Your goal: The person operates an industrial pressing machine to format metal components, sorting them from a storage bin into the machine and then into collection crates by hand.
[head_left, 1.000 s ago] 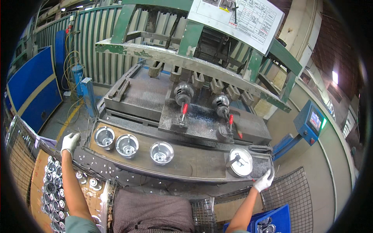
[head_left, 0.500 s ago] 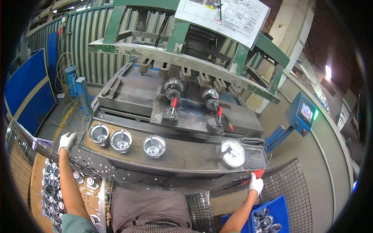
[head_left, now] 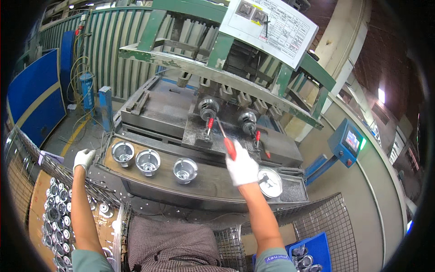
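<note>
My right hand, in a white glove, is closed around the red handle of a tool with a long, thin metal shaft. The shaft points up and left toward a round metal part on the machine's left fixture; whether the tip touches it I cannot tell. A second round metal part sits on the right fixture. Below each part is a red-handled toggle clamp. My left hand, also gloved, hangs past the bench's left end, its fingers loosely bent and holding nothing visible.
Three silver metal cups stand on the bench ledge, with a round white-faced dial to their right. Many parts lie on cardboard at lower left. A blue bin holds more. A control panel stands at right.
My right hand has moved up and left from the bench's right front edge, bringing the red-handled tool over the ledge toward the left fixture. My left hand has shifted only slightly. The view has turned a little.
</note>
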Demonstrator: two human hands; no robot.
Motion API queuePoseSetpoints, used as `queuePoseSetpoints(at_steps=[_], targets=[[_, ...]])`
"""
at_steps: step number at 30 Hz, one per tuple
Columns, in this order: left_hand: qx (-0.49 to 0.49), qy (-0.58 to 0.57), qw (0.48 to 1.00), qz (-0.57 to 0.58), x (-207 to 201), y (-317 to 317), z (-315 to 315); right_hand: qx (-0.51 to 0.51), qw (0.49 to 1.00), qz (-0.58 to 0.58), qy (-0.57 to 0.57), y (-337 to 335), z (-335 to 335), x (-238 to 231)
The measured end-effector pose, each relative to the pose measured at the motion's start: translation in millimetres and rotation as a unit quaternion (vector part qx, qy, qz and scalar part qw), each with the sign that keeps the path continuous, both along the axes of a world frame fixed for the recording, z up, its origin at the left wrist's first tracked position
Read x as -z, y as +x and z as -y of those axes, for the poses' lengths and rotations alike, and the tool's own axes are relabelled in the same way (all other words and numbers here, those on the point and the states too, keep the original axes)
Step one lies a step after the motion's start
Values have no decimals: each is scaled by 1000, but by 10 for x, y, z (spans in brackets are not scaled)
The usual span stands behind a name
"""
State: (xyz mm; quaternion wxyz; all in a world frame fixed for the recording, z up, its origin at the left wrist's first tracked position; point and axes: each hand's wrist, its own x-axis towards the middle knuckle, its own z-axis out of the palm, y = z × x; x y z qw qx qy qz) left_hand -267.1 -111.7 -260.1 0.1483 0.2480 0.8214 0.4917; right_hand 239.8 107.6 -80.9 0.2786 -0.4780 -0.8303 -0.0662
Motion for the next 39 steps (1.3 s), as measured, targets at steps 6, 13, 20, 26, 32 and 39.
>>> queuePoseSetpoints(at_steps=[6,13,20,26,32,39], targets=[[-28,-7,1000,-9,2,17,6,54,997,24,-54,31,-393,-313],[0,38,999,8,114,-63,-40,263,957,28,-115,967,-1201,-544],[-37,27,999,-2,68,-26,-13,137,975,24,-175,605,-1437,-709],[-26,23,999,20,105,-70,-19,147,973,22,-178,360,-1605,-770],[-23,54,997,43,195,-135,-12,177,964,29,-199,273,-1602,-805],[-10,55,998,42,231,-182,14,175,966,40,-186,230,-1658,-789]])
